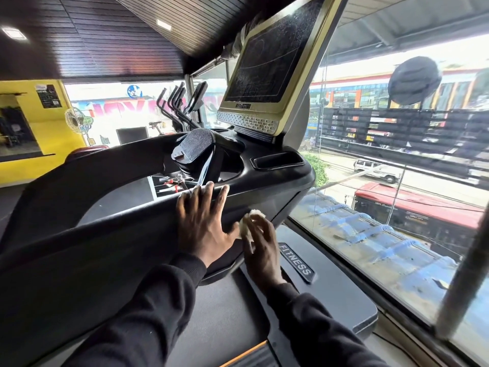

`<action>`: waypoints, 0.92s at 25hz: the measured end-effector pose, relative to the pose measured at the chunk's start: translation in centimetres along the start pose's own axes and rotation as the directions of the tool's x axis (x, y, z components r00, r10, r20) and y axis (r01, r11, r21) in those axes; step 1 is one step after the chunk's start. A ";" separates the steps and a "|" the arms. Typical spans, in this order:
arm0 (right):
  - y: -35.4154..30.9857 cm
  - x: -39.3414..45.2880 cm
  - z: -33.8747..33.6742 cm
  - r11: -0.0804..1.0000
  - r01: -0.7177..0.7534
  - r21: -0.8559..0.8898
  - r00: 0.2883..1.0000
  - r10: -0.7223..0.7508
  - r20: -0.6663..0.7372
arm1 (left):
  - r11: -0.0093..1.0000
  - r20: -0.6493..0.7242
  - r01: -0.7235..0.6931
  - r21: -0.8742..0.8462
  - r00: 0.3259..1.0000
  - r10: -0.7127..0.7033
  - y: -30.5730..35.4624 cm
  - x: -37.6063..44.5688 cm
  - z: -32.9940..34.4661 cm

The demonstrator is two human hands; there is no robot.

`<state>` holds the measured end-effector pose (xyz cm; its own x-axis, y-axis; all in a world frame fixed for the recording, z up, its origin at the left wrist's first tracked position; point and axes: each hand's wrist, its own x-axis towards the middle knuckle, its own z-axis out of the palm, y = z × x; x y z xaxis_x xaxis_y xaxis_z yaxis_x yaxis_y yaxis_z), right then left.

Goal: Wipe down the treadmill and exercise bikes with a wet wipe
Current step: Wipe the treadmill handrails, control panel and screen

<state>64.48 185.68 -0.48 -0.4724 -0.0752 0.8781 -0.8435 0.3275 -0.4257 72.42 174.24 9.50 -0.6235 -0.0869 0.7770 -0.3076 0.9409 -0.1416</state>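
Note:
I stand at a black treadmill with a gold-framed, dusty screen above its console. My left hand lies flat with straight fingers on the console's front rail. Just to its right, my right hand pinches a crumpled white wet wipe against the dark panel under the console. Most of the wipe is hidden behind the fingers. Further exercise machines with upright black handles stand behind the console by the far window.
A large glass window runs close along the treadmill's right side, with a street and a red bus outside. The treadmill's motor cover carries a FITNESS badge. At far left are a yellow wall and a fan.

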 end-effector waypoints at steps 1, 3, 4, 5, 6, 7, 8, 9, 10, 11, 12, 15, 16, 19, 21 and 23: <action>0.7 0.4 -0.7 1.000 0.017 0.008 1.000 -0.017 -0.011 | 1.000 -0.003 -0.008 -0.017 1.000 0.008 -0.1 -0.1 -0.1; 1.7 2.4 -1.9 0.984 -0.160 0.075 0.976 0.169 -0.135 | 0.997 -0.023 -0.018 -0.071 1.000 0.017 -0.5 -0.2 -0.3; 1.6 3.7 -2.3 0.954 -0.271 0.128 0.936 0.292 -0.198 | 0.995 -0.036 -0.013 -0.097 0.999 0.010 -0.7 -0.1 -0.3; 1.2 4.5 -2.4 0.928 -0.337 0.158 0.903 0.366 -0.227 | 0.994 -0.042 0.008 -0.111 0.999 -0.013 -0.9 -0.2 -0.4; 0.3 4.8 -2.1 0.933 -0.333 0.138 0.903 0.358 -0.237 | 0.993 -0.040 0.046 -0.107 0.998 -0.051 -1.2 -0.3 -0.5; -0.5 4.3 -1.4 0.959 -0.270 0.084 0.934 0.282 -0.220 | 0.993 -0.029 0.083 -0.085 0.996 -0.086 -1.6 -0.6 -0.6; -1.0 3.2 -0.7 0.985 -0.171 0.021 0.971 0.172 -0.167 | 0.993 -0.018 0.101 -0.057 0.995 -0.102 -1.9 -0.9 -0.7; -1.5 2.0 -0.4 0.998 -0.063 -0.019 0.994 0.061 -0.089 | 0.995 -0.013 0.094 -0.035 0.995 -0.094 -2.3 -1.2 -0.8; -1.4 1.1 -0.4 0.999 0.027 -0.042 0.999 -0.028 -0.023 | 0.997 -0.013 0.074 -0.021 0.997 -0.074 -2.6 -1.5 -0.8; -1.0 1.0 -0.7 0.997 0.064 -0.046 0.998 -0.064 0.001 | 0.998 -0.016 0.054 -0.017 0.998 -0.054 -2.8 -1.8 -0.8; -0.4 1.4 -0.8 0.998 0.036 -0.044 0.999 -0.037 -0.027 | 0.999 -0.016 0.043 -0.014 0.999 -0.043 -3.0 -1.9 -0.8; -1.3 3.5 -0.6 0.971 -0.234 0.038 0.955 0.237 -0.179 | 0.999 0.010 0.054 -0.004 0.998 -0.054 -2.9 -1.9 -0.8; -2.2 3.4 -0.2 0.973 -0.229 0.037 0.959 0.232 -0.164 | 0.998 0.018 0.057 -0.003 0.998 -0.057 -2.8 -2.0 -0.8; -3.3 1.6 0.2 0.999 0.044 -0.005 0.999 -0.044 0.006 | 0.999 0.046 0.046 -0.006 0.998 -0.045 -3.0 -2.1 -1.0; -2.6 2.2 -0.1 1.000 0.024 0.010 0.999 -0.024 -0.028 | 0.999 0.045 0.045 -0.007 0.998 -0.045 -3.0 -2.1 -1.1; -3.4 3.1 0.0 0.987 -0.150 0.050 0.982 0.154 -0.107 | 0.999 0.040 0.053 -0.003 0.998 -0.052 -3.0 -2.1 -1.1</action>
<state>65.92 184.29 3.69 -0.5667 0.0775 0.8202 -0.7750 0.2877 -0.5627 75.38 171.95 8.96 -0.6347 -0.1490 0.7583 -0.3379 0.9360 -0.0988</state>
